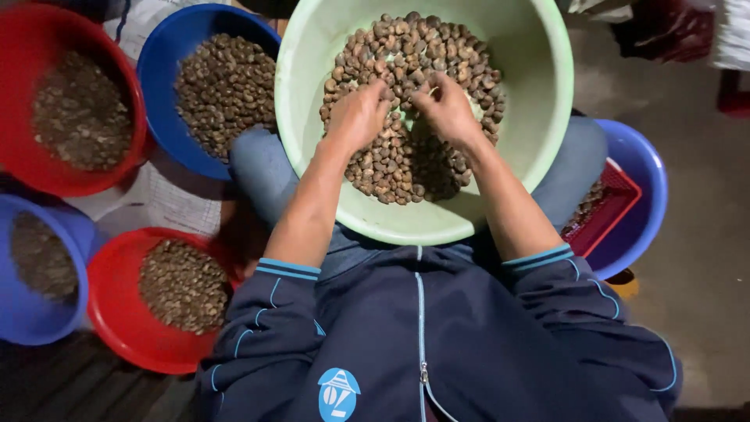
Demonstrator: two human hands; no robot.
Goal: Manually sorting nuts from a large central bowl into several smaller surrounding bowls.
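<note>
Left hand [361,116] and right hand [447,108]: both curled, fingertips picking among brown nuts [406,164] heaped in pale green basin [539,117] on lap. Whether either grips a nut: cannot tell. Blue bowl [168,125] at nine o'clock; red bowl [117,328] at seven.

left of the left hand [358,116]: blue basin [160,70], red basins [117,312], packed close, little gap. right of the right hand [445,105]: green basin [539,86] wall, then open concrete floor [695,234]; blue tub [644,180] near elbow.
</note>
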